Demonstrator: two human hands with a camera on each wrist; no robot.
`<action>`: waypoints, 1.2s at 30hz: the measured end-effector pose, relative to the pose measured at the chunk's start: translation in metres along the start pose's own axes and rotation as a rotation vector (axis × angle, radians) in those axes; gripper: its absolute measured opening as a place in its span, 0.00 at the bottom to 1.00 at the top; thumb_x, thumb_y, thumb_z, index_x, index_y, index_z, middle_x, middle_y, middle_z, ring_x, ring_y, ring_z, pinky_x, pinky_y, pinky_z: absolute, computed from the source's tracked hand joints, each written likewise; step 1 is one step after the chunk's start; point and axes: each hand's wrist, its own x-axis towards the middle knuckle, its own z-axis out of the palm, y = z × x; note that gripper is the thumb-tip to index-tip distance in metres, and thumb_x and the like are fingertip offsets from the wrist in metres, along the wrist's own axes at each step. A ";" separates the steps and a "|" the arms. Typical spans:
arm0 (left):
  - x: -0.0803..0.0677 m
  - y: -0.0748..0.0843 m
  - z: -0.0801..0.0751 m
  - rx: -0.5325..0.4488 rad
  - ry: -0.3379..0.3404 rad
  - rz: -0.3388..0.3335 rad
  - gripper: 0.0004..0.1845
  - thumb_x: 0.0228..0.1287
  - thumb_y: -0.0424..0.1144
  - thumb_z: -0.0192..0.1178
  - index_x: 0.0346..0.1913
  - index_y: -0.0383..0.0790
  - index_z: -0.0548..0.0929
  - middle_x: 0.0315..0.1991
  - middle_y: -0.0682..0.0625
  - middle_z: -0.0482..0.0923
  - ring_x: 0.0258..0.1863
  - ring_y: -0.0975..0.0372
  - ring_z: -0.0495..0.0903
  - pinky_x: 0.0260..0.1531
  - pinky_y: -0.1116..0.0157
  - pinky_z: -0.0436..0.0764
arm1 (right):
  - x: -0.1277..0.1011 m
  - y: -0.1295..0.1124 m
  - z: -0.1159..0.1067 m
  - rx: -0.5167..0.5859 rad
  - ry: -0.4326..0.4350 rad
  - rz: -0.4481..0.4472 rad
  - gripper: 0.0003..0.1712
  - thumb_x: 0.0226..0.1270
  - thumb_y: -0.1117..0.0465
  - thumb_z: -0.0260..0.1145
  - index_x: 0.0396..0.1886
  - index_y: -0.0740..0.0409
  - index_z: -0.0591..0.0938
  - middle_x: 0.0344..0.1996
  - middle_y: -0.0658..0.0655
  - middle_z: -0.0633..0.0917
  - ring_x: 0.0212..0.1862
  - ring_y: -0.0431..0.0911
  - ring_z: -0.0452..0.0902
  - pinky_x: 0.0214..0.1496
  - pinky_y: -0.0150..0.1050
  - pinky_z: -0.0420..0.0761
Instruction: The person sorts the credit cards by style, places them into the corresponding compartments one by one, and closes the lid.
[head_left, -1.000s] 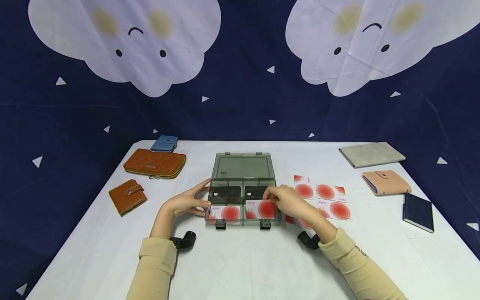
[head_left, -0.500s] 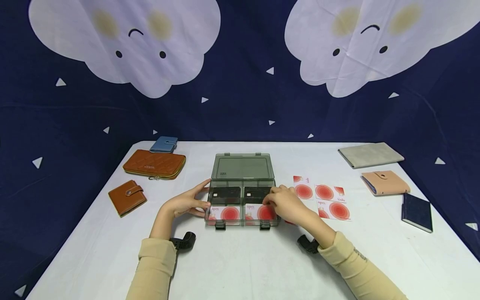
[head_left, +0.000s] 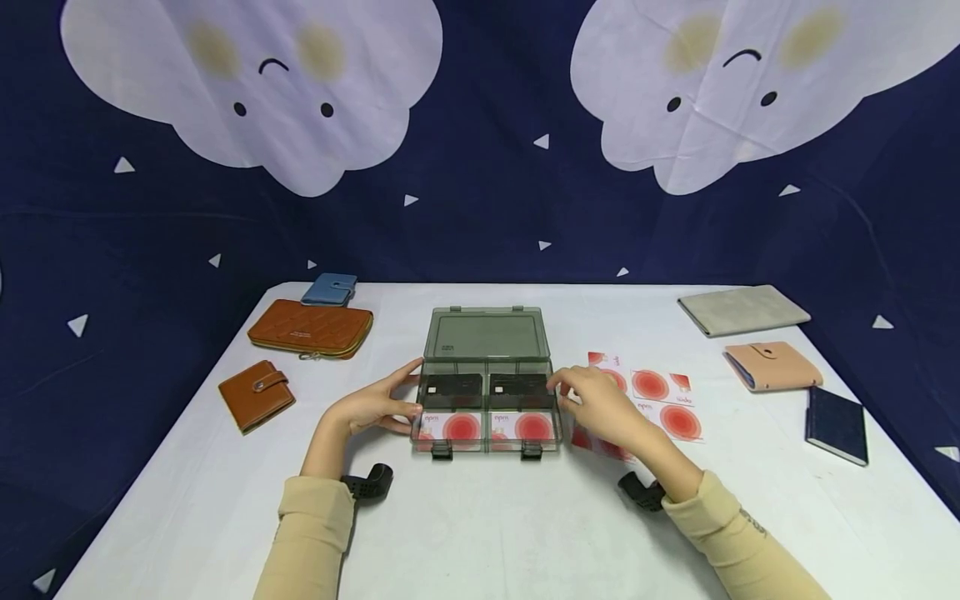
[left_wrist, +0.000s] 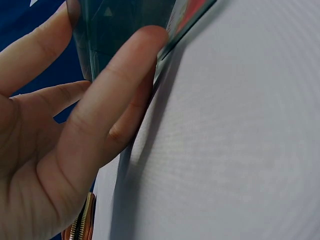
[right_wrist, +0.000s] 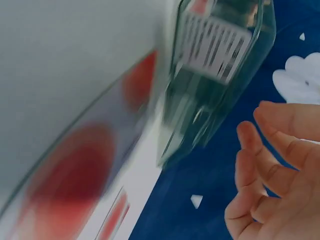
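Observation:
A see-through grey-green plastic box (head_left: 486,364) lies with its lid (head_left: 487,335) raised back. Black cards (head_left: 453,387) sit in its two middle compartments, and red-and-white cards (head_left: 522,427) in the two front ones. My left hand (head_left: 373,407) touches the box's left side with spread, fairly straight fingers; the thumb (left_wrist: 135,55) lies along the side wall in the left wrist view. Just off the box's right edge, my right hand (head_left: 600,404) holds nothing, its fingers loosely bent. Beneath and beside it are several loose red-and-white cards (head_left: 670,421).
On the left of the white table (head_left: 480,525) are a brown wallet (head_left: 257,396), a quilted zip wallet (head_left: 309,327) and a blue wallet (head_left: 329,289). On the right lie a grey wallet (head_left: 744,310), a peach wallet (head_left: 774,365) and a navy one (head_left: 836,424).
My right hand lowered a red-and-white card into the front right compartment and let it go, then moved right, away from the box. The left hand stayed at the box's side.

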 end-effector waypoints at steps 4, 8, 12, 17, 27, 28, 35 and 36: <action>0.000 0.000 0.000 -0.004 -0.001 0.002 0.48 0.62 0.29 0.58 0.74 0.47 0.35 0.71 0.33 0.34 0.38 0.58 0.76 0.39 0.57 0.82 | -0.010 0.017 -0.007 0.018 -0.041 0.054 0.14 0.51 0.67 0.69 0.38 0.60 0.78 0.29 0.53 0.79 0.36 0.49 0.74 0.37 0.43 0.74; 0.000 0.001 0.000 -0.006 0.000 0.001 0.48 0.62 0.29 0.58 0.74 0.46 0.35 0.71 0.33 0.34 0.38 0.58 0.76 0.39 0.57 0.83 | -0.022 0.030 -0.010 0.028 -0.162 0.119 0.24 0.42 0.63 0.76 0.39 0.60 0.74 0.31 0.55 0.76 0.33 0.48 0.71 0.34 0.40 0.72; 0.000 0.000 0.000 -0.005 -0.002 0.003 0.48 0.62 0.29 0.57 0.74 0.46 0.35 0.71 0.32 0.34 0.38 0.58 0.76 0.39 0.57 0.82 | -0.033 0.036 -0.013 -0.001 -0.291 0.190 0.33 0.33 0.61 0.80 0.41 0.57 0.73 0.33 0.55 0.74 0.33 0.47 0.68 0.31 0.40 0.70; 0.000 0.000 0.000 -0.007 0.000 0.002 0.48 0.62 0.29 0.57 0.74 0.47 0.35 0.71 0.32 0.34 0.38 0.58 0.76 0.39 0.57 0.82 | -0.038 0.039 -0.014 -0.013 -0.345 0.215 0.35 0.31 0.65 0.80 0.42 0.56 0.72 0.33 0.55 0.74 0.34 0.48 0.68 0.32 0.41 0.71; 0.001 0.000 0.002 0.001 0.006 0.001 0.47 0.63 0.28 0.56 0.74 0.46 0.35 0.71 0.32 0.34 0.38 0.58 0.76 0.38 0.57 0.83 | -0.030 0.038 -0.016 0.028 -0.412 0.277 0.35 0.29 0.69 0.78 0.43 0.61 0.73 0.27 0.53 0.74 0.28 0.46 0.68 0.27 0.37 0.70; 0.001 0.000 0.002 0.000 0.007 -0.001 0.47 0.63 0.28 0.56 0.74 0.47 0.35 0.71 0.32 0.34 0.37 0.59 0.76 0.38 0.58 0.83 | -0.030 0.038 -0.017 0.015 -0.412 0.268 0.33 0.30 0.69 0.77 0.42 0.62 0.74 0.27 0.54 0.75 0.29 0.46 0.68 0.27 0.37 0.70; 0.000 0.000 0.001 -0.019 0.016 -0.010 0.48 0.61 0.28 0.58 0.74 0.48 0.36 0.71 0.33 0.35 0.37 0.59 0.76 0.38 0.58 0.83 | -0.019 0.046 -0.016 -0.088 -0.261 0.233 0.30 0.32 0.67 0.77 0.41 0.69 0.77 0.35 0.64 0.74 0.33 0.52 0.69 0.31 0.42 0.74; 0.000 0.000 0.001 -0.019 0.015 -0.010 0.48 0.61 0.29 0.58 0.74 0.48 0.36 0.71 0.33 0.35 0.37 0.59 0.76 0.38 0.58 0.83 | -0.018 0.047 -0.016 -0.100 -0.237 0.231 0.30 0.34 0.67 0.77 0.42 0.70 0.77 0.35 0.65 0.74 0.33 0.53 0.70 0.32 0.43 0.75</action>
